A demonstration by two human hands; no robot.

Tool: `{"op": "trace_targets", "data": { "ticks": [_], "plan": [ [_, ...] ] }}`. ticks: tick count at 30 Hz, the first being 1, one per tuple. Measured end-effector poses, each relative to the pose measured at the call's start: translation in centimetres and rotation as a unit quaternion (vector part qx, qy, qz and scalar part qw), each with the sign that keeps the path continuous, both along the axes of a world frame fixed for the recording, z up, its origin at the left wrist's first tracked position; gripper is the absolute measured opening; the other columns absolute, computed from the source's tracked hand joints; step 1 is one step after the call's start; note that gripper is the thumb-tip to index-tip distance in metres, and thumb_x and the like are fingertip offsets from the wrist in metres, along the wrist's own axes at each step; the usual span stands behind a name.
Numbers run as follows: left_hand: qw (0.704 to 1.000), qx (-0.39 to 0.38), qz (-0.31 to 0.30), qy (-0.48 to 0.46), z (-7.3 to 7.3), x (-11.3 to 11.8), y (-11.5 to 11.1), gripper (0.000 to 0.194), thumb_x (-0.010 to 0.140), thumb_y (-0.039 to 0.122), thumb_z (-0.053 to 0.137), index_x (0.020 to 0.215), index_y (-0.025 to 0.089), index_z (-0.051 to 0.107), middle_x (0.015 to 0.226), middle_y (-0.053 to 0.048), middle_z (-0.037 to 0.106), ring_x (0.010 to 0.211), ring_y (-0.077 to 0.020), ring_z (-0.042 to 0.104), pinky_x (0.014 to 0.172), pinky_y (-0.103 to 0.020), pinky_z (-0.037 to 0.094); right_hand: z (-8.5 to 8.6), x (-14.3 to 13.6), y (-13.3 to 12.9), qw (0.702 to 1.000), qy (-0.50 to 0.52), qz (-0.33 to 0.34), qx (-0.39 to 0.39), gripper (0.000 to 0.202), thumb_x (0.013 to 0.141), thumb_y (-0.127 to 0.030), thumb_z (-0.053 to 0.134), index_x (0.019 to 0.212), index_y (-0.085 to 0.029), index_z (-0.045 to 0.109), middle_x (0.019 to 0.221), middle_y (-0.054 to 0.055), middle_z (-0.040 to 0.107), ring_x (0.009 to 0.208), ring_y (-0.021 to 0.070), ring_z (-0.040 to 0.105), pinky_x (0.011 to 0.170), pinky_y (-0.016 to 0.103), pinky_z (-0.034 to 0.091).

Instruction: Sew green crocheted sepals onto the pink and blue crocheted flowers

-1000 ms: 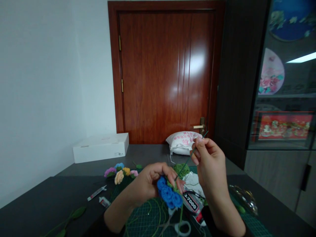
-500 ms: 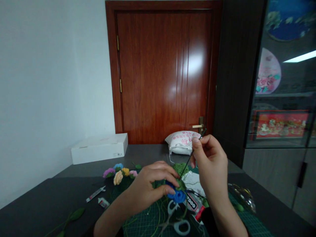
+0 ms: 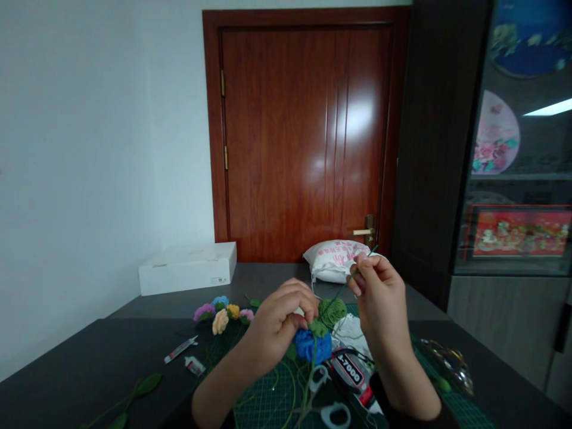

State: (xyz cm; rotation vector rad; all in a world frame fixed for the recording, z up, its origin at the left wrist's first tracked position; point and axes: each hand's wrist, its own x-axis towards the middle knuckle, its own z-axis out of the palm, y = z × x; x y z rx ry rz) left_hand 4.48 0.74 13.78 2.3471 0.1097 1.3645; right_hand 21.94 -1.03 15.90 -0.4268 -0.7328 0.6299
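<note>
A blue crocheted flower (image 3: pixel 313 347) with a green base (image 3: pixel 319 328) hangs just below the fingers of my left hand (image 3: pixel 281 316). My left thumb and fingers are closed at the edge of that green base; their tips are partly hidden. On the right, my right hand (image 3: pixel 381 298) pinches a thin dark green wire stem (image 3: pixel 342 291) between thumb and fingers. The wire slants down and left toward the flower, and its upper tip sticks out past my fingers. Behind the flower lies a ball of green yarn (image 3: pixel 333 311).
White-handled scissors (image 3: pixel 336 415) and a glue pack marked 7000 (image 3: pixel 349 369) lie on the green cutting mat (image 3: pixel 263 396). Several small crocheted flowers (image 3: pixel 220 322), two small tubes (image 3: pixel 180 349) and a leafy stem (image 3: pixel 147 385) are left. A white box (image 3: pixel 187 271) and white bag (image 3: pixel 335 260) stand behind.
The flower has tipped, so its green base now faces up and its blue petals hang lower. My left hand has shifted its grip to the base. The wire's upper end leans further right.
</note>
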Motion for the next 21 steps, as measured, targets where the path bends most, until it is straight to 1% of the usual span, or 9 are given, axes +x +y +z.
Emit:
{"op": "trace_targets", "data": {
  "ticks": [3, 5, 7, 8, 10, 13, 16, 19, 21],
  "plan": [
    [0.982, -0.153, -0.110, 0.017, -0.1, -0.3, -0.3, 0.015, 0.096, 0.028, 0.056, 0.090, 0.016, 0.063, 0.096, -0.010, 0.070, 0.098, -0.0233, 0.066, 0.088, -0.040, 0.050, -0.3, 0.1, 0.5, 1.000, -0.006, 0.011, -0.018, 0.035, 0.068, -0.033, 0.082, 0.068, -0.019, 0.050, 0.060, -0.010, 0.042, 0.044, 0.0030, 0.031, 0.038, 0.015, 0.027],
    [0.948, -0.246, -0.199, 0.044, 0.0, -0.7, -0.7, 0.030, 0.096, 0.040, 0.057, 0.114, 0.016, 0.062, 0.108, -0.014, 0.070, 0.106, -0.0258, 0.067, 0.091, -0.042, 0.052, -0.4, 0.3, 0.7, 1.000, -0.013, 0.011, -0.022, 0.037, 0.068, -0.036, 0.082, 0.067, -0.019, 0.049, 0.061, -0.010, 0.041, 0.044, 0.0030, 0.029, 0.038, 0.016, 0.026],
    [0.931, -0.274, -0.228, 0.077, 0.2, -0.9, -0.9, 0.052, 0.087, 0.045, 0.069, 0.129, 0.016, 0.058, 0.122, -0.017, 0.066, 0.113, -0.0293, 0.064, 0.095, -0.045, 0.052, -0.5, 0.6, 0.9, 1.000, -0.016, 0.007, -0.024, 0.039, 0.069, -0.039, 0.081, 0.067, -0.019, 0.048, 0.062, -0.009, 0.041, 0.044, 0.0028, 0.029, 0.038, 0.016, 0.027],
    [0.936, -0.269, -0.204, 0.100, 0.3, -1.0, -0.9, 0.051, 0.079, 0.040, 0.078, 0.121, 0.014, 0.064, 0.120, -0.017, 0.067, 0.112, -0.0295, 0.065, 0.096, -0.044, 0.052, -0.6, 0.8, 1.1, 0.999, -0.019, 0.007, -0.028, 0.040, 0.068, -0.040, 0.082, 0.067, -0.019, 0.047, 0.062, -0.010, 0.041, 0.045, 0.0028, 0.030, 0.039, 0.016, 0.028],
    [0.947, -0.281, -0.130, 0.083, 0.2, -1.0, -0.4, 0.044, 0.068, 0.023, 0.086, 0.107, 0.014, 0.070, 0.107, -0.012, 0.073, 0.099, -0.0255, 0.069, 0.087, -0.038, 0.056, -0.7, 1.1, 1.5, 0.999, -0.027, 0.012, -0.038, 0.042, 0.067, -0.043, 0.082, 0.067, -0.020, 0.047, 0.063, -0.009, 0.042, 0.045, 0.0028, 0.032, 0.041, 0.016, 0.032],
    [0.952, -0.294, -0.064, 0.055, -0.5, -1.0, 0.7, 0.031, 0.067, 0.003, 0.075, 0.096, 0.013, 0.069, 0.098, -0.009, 0.076, 0.088, -0.0220, 0.072, 0.081, -0.037, 0.057, -1.1, 1.3, 1.5, 0.995, -0.060, 0.040, -0.073, 0.040, 0.067, -0.046, 0.081, 0.072, -0.019, 0.052, 0.068, -0.007, 0.051, 0.051, 0.0045, 0.045, 0.047, 0.018, 0.042],
    [0.982, -0.185, 0.047, 0.003, -1.6, -1.7, 1.2, 0.029, 0.067, 0.001, 0.069, 0.092, 0.017, 0.069, 0.100, -0.007, 0.076, 0.096, -0.0235, 0.070, 0.087, -0.040, 0.054, -2.5, 0.5, 0.0, 0.980, -0.118, 0.092, -0.133, 0.042, 0.065, -0.046, 0.084, 0.083, -0.016, 0.060, 0.083, 0.002, 0.064, 0.064, 0.0121, 0.063, 0.052, 0.023, 0.052],
    [0.986, -0.081, 0.148, 0.016, -3.0, -2.7, 0.6, 0.030, 0.074, 0.001, 0.061, 0.095, 0.020, 0.072, 0.102, -0.006, 0.075, 0.100, -0.0227, 0.068, 0.092, -0.043, 0.051, -5.0, -1.1, -2.3, 0.945, -0.201, 0.182, -0.181, 0.046, 0.064, -0.047, 0.085, 0.089, -0.013, 0.065, 0.086, 0.010, 0.069, 0.069, 0.0217, 0.069, 0.046, 0.029, 0.054],
    [0.984, -0.038, 0.172, 0.024, -4.0, -3.2, 0.0, 0.033, 0.076, 0.000, 0.057, 0.097, 0.021, 0.072, 0.102, -0.006, 0.075, 0.098, -0.0217, 0.067, 0.091, -0.042, 0.051, -6.9, -2.1, -3.4, 0.910, -0.290, 0.237, -0.178, 0.045, 0.072, -0.051, 0.078, 0.096, -0.017, 0.064, 0.085, 0.006, 0.068, 0.059, 0.0157, 0.064, 0.038, 0.022, 0.046]
  ]
}}
